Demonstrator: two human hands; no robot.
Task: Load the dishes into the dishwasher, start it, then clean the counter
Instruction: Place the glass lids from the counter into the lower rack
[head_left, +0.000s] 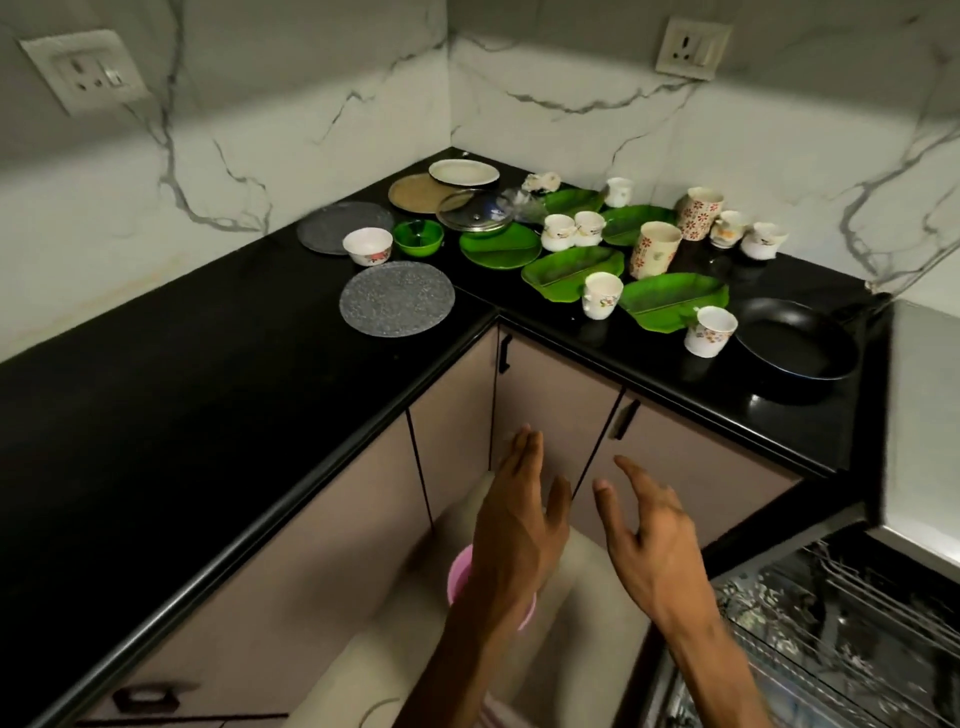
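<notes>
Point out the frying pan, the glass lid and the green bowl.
frying pan (795, 347): head view, on its black inner base.
glass lid (475, 210): head view, on the glass near its knob.
green bowl (418, 238): head view, on its inside.

Most of the dishwasher (852, 623) runs off the bottom right edge, so only a corner of its wire rack shows, and it's blurry. There's a pink thing (460, 571) mostly hidden behind the left hand (519, 535); can't tell what it is. The crumpled whitish stuff (542, 182) at the back of the table (182, 364) is too small to identify.
</notes>
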